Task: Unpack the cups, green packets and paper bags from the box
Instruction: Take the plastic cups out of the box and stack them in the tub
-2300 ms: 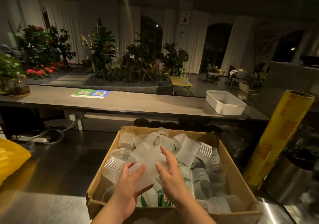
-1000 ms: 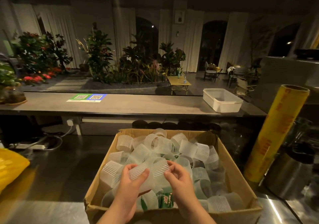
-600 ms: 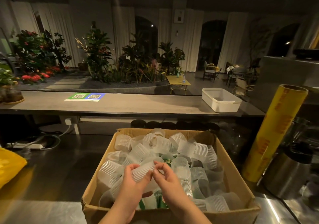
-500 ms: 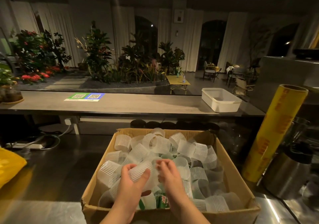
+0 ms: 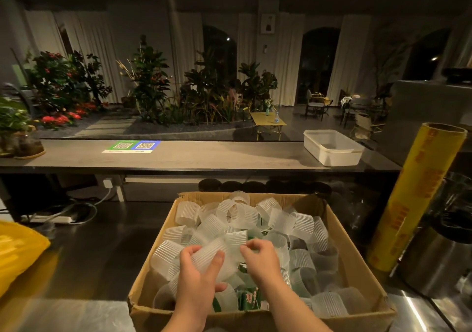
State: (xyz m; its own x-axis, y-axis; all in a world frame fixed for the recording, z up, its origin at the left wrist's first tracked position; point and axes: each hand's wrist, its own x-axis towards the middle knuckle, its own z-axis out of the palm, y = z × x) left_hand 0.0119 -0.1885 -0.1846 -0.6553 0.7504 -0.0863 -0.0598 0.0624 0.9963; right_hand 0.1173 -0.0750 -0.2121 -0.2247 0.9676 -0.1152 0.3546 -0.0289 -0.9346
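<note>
Cardboard box (image 5: pixel 353 255) at lower centre stayed full of ribbed cups (image 5: pixel 237 214), with green packets (image 5: pixel 249 299) beneath. Since a moment before, left hand (image 5: pixel 196 280) and right hand (image 5: pixel 260 260) had tightened their grip on a single cup (image 5: pixel 207 255), which was not yet lifted out.

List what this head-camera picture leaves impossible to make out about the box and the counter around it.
- Paper bags: none shows in the head view; cups pile over the floor of the cardboard box.
- Green packets: mostly buried under cups; print too small to read.
- QR sign: codes too small.
- Yellow bag: cut off by the left edge.
</note>
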